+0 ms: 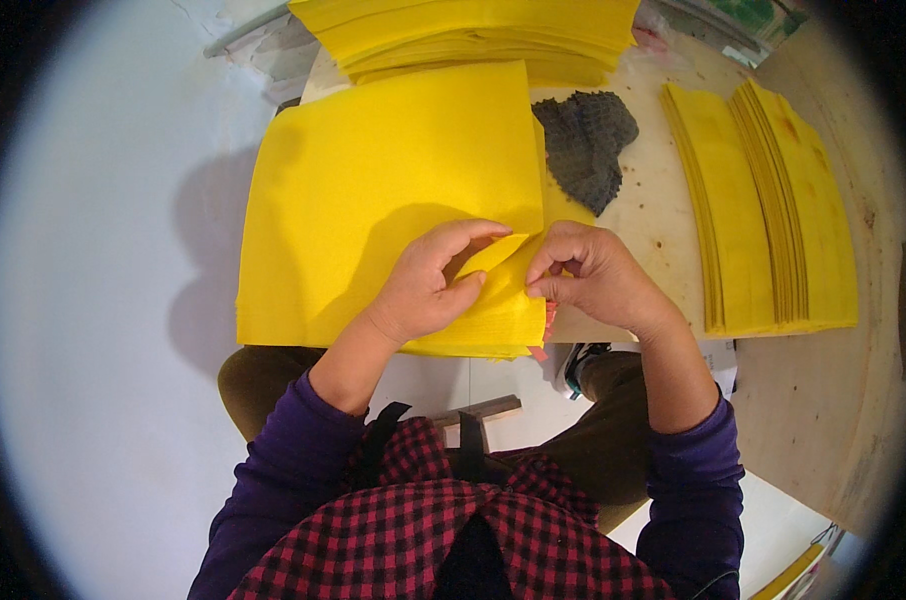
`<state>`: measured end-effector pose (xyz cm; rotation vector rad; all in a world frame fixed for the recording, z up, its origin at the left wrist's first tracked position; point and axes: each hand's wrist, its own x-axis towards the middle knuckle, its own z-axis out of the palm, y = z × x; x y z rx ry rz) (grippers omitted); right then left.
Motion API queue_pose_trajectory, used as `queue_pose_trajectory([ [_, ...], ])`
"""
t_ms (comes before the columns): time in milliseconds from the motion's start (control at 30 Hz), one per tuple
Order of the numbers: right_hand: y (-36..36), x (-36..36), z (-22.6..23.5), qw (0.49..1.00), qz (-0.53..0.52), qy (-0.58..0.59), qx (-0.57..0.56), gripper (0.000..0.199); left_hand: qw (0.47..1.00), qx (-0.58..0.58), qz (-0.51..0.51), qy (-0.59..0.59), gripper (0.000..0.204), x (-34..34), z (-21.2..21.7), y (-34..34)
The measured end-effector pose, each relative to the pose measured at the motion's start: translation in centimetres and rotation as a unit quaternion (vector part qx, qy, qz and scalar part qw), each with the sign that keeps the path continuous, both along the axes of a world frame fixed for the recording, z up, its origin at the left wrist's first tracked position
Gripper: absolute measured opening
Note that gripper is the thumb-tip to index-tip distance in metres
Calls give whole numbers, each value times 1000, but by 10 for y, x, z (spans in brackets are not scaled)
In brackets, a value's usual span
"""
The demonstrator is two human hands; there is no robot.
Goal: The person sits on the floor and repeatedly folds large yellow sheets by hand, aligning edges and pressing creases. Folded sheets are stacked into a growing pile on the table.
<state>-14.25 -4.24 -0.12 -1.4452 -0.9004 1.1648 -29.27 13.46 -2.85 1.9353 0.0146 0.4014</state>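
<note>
A wide stack of thin yellow sheets, which look like fabric, lies on the table in front of me. Near its lower right corner my left hand grips a lifted, curled part of the top sheet between thumb and fingers. At the stack's right edge my right hand is closed in a pinch, thumb and forefinger pressed together at the sheet's edge. Its other fingers are curled in. Small red strips poke out from the stack's edge just below the right hand.
A dark grey crumpled cloth lies right of the stack. Another yellow pile stands behind it. Folded yellow bundles lie side by side on the wooden table at the right. My legs are under the table's near edge.
</note>
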Motion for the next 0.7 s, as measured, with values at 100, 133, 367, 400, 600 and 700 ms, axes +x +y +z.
queue_pose_trajectory([
  [100, 3, 0, -1, 987, -1, -155, 34, 9, 1000, 1, -13, 28, 46, -2, 5, 1],
  [133, 3, 0, 0, 988, -2, -146, 47, 8, 1000, -2, -16, 27, 46, -2, 7, 0],
  [367, 8, -1, 4, 988, -5, -148, 34, 7, 998, -5, -46, 36, 49, -3, 13, 3],
  [400, 8, -1, 5, 989, -3, -145, 40, 7, 998, -5, -50, 36, 50, -3, 13, 4],
  [600, 12, -2, 7, 987, -16, -153, 50, 7, 996, 36, -73, 38, 68, -6, 19, 1],
  [700, 14, -1, 9, 990, -22, -139, 26, 7, 996, 53, -57, 54, 73, -4, 20, -3],
])
